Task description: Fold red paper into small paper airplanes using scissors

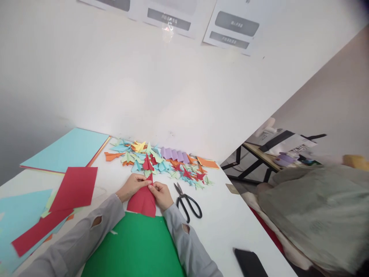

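Note:
Both hands meet at the pointed top of a red sheet of paper (142, 202), partly folded, with its wide end toward me. My left hand (134, 186) pinches the paper's left edge near the tip. On the other side, the thumb and fingers of my right hand (161, 194) grip the right edge. Under the paper's lower end lies a green sheet (138, 246). Just beyond the tip sits a small red folded paper plane (148, 163). Scissors with black handles (187, 204) lie slightly spread to the right of my right hand.
A heap of small coloured paper planes (161, 163) runs along the wall, with a pleated purple paper (174, 154) among them. Large blue sheets (69, 150), a red sheet (76, 187) and paper strips lie left. A black phone-like object (250, 262) is front right. Someone sits nearby at right.

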Demonstrator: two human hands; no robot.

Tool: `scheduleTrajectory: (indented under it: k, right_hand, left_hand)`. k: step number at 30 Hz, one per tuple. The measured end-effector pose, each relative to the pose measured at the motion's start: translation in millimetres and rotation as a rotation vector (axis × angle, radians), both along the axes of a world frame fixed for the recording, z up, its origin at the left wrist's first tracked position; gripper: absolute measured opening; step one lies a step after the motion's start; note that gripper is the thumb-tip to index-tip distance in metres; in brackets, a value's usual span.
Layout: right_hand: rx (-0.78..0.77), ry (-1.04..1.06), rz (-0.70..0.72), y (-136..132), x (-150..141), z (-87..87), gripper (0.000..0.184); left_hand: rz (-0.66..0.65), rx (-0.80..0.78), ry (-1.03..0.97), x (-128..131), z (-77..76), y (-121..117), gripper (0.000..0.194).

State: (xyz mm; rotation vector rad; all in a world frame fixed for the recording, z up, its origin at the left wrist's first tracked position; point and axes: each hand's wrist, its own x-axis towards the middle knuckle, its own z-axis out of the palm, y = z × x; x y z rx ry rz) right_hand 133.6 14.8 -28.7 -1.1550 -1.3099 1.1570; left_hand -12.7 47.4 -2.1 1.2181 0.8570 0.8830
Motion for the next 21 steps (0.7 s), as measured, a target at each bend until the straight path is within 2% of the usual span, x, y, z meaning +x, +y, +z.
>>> scheduleTrajectory:
  k: [5, 8, 10, 13, 18, 21]
  right_hand:
    - [-0.012, -0.1, 0.101, -1, 1, -4.2, 0.04]
    - [0.024, -0.185, 0.046, -2, 0, -5.5, 0.04]
    - [0.04, -0.201, 0.004, 0, -1, -3.3, 0.04]
    - [0.002, -0.104, -0.003, 7, -4, 4.4, 0.041]
    - [-0.16, 0.197, -0.062, 13, -3, 14.5, 0.038]
    - [-0.159, 0.099, 0.047, 6, -1, 12.1, 0.039]
  left_hand:
    - [-0.028, 0.03, -0.009, 0, 0.7, -1, 0.026]
    - [-0.022, 0.054, 0.0, 0, -1.4, 0, 0.024]
    - [0.039, 0.033, -0.025, 0, -2.2, 0, 0.024]
    - [0.123, -0.034, -0.078, -2, -0.4, 1, 0.024]
    - [0.124, -0.174, -0.112, -2, 5.2, 2, 0.029]
    - [0.101, -0.107, -0.063, 0, 5.3, 1, 0.03]
